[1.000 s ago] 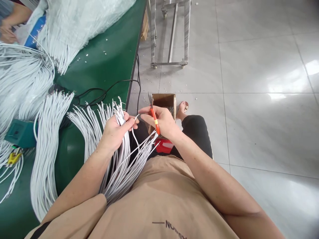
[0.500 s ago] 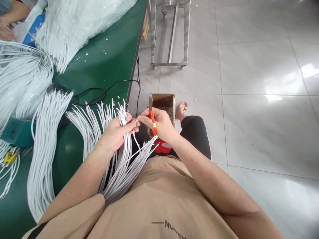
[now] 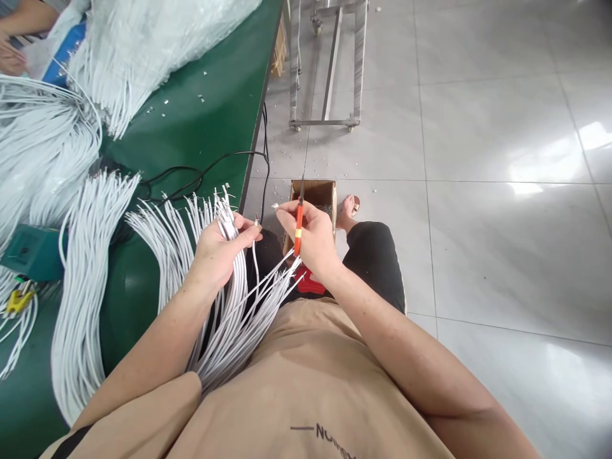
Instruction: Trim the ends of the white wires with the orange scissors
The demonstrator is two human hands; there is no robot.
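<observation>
My left hand point(image 3: 220, 248) grips a thick bundle of white cables point(image 3: 234, 299) that runs from my lap up past the fingers, one cable end pinched at the thumb. My right hand point(image 3: 310, 239) holds orange-handled cutters point(image 3: 299, 224) upright, blade tips pointing away, and pinches a small white piece at its fingertips. The two hands sit a few centimetres apart above an open cardboard box point(image 3: 313, 191) on the floor.
A green table point(image 3: 201, 127) at left carries fanned white cables point(image 3: 86, 274), a large bagged cable heap point(image 3: 143, 44), a black cord point(image 3: 201, 172) and a green device point(image 3: 29, 252). Another person's hand point(image 3: 12, 57) works at top left. A metal cart frame point(image 3: 327, 70) stands on the tiled floor.
My hands met at the cable end half a second ago and have now drawn apart. The cutters swung upright, and a small white piece sits at my right fingertips.
</observation>
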